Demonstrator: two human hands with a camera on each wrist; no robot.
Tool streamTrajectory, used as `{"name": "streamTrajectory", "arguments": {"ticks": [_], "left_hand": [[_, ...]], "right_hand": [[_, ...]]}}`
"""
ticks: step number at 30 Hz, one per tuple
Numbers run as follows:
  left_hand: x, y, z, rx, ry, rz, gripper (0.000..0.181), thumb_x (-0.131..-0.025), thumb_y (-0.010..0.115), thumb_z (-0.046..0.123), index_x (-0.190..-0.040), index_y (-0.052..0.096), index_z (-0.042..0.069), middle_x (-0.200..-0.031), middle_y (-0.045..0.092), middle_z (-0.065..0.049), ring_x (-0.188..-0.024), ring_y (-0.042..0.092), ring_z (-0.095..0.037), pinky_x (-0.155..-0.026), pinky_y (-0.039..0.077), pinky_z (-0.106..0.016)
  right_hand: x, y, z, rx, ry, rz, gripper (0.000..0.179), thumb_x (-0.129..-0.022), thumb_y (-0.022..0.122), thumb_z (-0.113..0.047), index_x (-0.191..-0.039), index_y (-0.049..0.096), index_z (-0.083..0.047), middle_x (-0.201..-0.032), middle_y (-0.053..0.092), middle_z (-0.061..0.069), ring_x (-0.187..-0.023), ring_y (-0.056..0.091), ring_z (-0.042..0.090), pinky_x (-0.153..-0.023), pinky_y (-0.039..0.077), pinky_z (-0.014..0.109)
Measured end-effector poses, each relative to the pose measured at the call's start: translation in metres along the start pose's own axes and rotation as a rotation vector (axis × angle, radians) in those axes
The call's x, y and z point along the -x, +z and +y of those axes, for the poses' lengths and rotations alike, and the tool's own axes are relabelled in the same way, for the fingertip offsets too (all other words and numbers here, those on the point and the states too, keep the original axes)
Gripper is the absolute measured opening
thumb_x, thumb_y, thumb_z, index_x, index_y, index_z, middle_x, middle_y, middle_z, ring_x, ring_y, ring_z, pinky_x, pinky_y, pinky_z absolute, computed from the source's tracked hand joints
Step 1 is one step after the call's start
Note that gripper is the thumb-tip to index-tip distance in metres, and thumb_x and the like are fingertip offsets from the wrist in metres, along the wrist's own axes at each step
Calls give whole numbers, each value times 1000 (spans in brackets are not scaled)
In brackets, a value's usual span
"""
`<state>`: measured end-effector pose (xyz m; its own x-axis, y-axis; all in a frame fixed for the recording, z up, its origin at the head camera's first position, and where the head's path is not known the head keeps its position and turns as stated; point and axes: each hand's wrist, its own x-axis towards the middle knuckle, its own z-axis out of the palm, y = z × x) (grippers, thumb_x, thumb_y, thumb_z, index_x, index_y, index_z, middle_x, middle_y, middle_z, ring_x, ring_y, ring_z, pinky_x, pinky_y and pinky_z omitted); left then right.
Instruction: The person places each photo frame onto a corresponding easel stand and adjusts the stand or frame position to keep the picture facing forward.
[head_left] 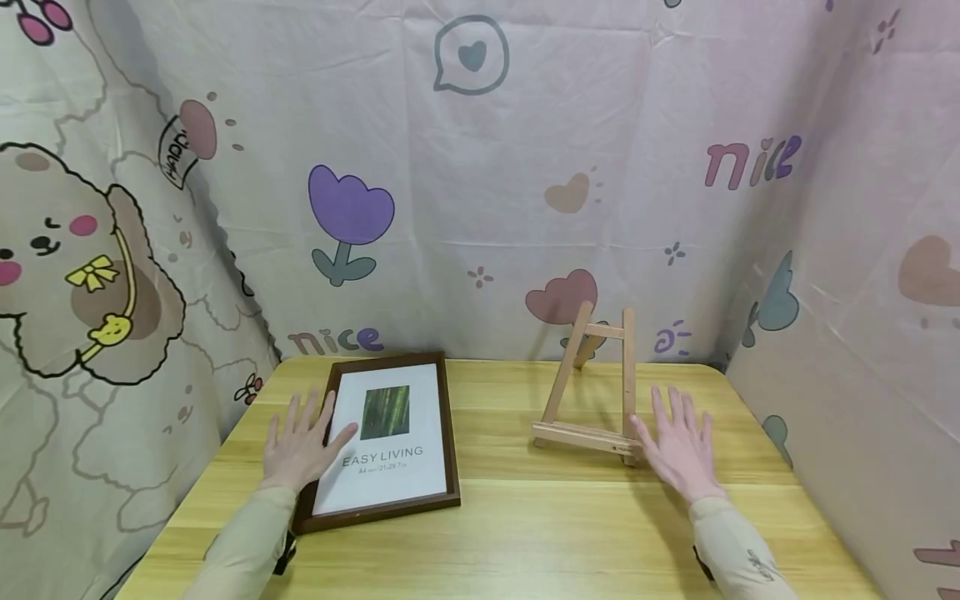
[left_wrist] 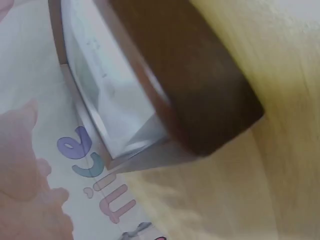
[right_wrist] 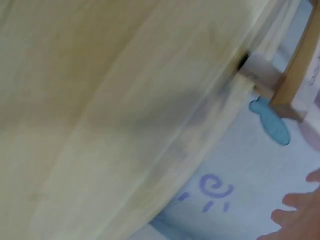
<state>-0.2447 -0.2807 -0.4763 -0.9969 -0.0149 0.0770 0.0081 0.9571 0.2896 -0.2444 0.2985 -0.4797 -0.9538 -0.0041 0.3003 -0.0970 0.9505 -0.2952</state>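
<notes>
Head view: left hand [head_left: 298,447] over picture frame [head_left: 397,479], right hand [head_left: 684,452] by easel [head_left: 581,436], splayed, apart; likely pre-grasp, next needs frame grip.

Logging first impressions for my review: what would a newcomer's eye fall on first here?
Probably the brown picture frame on the table, its EASY LIVING insert facing up, the left hand at its left side. Next, the wooden easel standing farther right, beside the right hand. Behind hangs the cartoon-printed curtain.
</notes>
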Motion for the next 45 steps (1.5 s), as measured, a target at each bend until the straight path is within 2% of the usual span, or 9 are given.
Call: {"name": "streamTrajectory", "arguments": {"ticks": [5, 9, 14, 22, 30, 33, 36, 41, 45], "left_hand": [[5, -8, -2, 56, 13, -54, 93, -97, 44, 68, -164, 5, 16, -171, -2, -18, -155, -8, -46, -120, -12, -71], [8, -14, -5, 101, 60, -79, 96, -95, 49, 66, -164, 3, 17, -170, -3, -19, -155, -8, -47, -118, -11, -75], [10, -19, -10, 149, 143, -104, 100, -93, 58, 61, -163, 6, 12, -167, 8, -27, -153, 0, -53, -115, -1, -80], [14, -18, -20, 249, 198, -139, 111, -86, 72, 52, -162, 7, 5, -163, 11, -35, -149, 3, -60, -111, 4, -83], [22, -13, -29, 380, 261, -185, 122, -76, 85, 33, -159, 3, -5, -160, 8, -42, -141, 12, -67, -103, 18, -86], [24, -9, -33, 408, 247, -211, 124, -77, 85, 32, -159, -1, -4, -159, 6, -43, -139, 13, -68, -100, 22, -87], [28, -5, -39, 425, 201, -240, 125, -77, 85, 31, -160, -2, -2, -160, 4, -42, -140, 10, -69, -99, 20, -88], [31, 0, -45, 471, 106, -307, 128, -77, 86, 31, -160, -7, 0, -160, -5, -43, -141, -2, -70, -100, 10, -89], [31, 5, -47, 484, 42, -370, 130, -79, 85, 35, -159, -11, 0, -158, -10, -44, -141, -5, -70, -103, 11, -87]], "right_hand": [[-2, 1, -22, 13, -94, 133, 78, -102, 47, -50, -160, 20, -5, -158, 26, 33, -146, 25, 52, -120, 10, 73], [-3, 5, -44, 9, -206, 229, 78, -96, 59, -43, -156, 30, -2, -150, 38, 32, -139, 37, 50, -120, 19, 69], [0, 12, -74, -2, -306, 225, 78, -93, 63, -41, -153, 35, 0, -150, 42, 30, -138, 42, 46, -119, 28, 65], [-1, 29, -118, -76, -326, 56, 77, -97, 59, -48, -157, 32, -8, -155, 41, 24, -144, 40, 42, -121, 30, 62], [-5, 48, -155, -170, -377, -85, 76, -100, 54, -50, -158, 30, -7, -155, 41, 23, -143, 41, 41, -119, 33, 62], [-5, 55, -166, -201, -394, -134, 76, -100, 54, -48, -159, 29, -8, -155, 41, 23, -143, 41, 42, -119, 34, 62], [-5, 60, -176, -261, -398, -202, 76, -100, 55, -48, -158, 29, -7, -154, 41, 25, -142, 42, 45, -117, 36, 64], [-5, 69, -189, -381, -360, -366, 80, -99, 54, -53, -161, 24, -11, -158, 36, 26, -144, 39, 45, -115, 39, 64], [-6, 75, -197, -454, -306, -497, 89, -96, 54, -61, -162, 19, -14, -161, 30, 27, -148, 34, 45, -116, 35, 67]]}}
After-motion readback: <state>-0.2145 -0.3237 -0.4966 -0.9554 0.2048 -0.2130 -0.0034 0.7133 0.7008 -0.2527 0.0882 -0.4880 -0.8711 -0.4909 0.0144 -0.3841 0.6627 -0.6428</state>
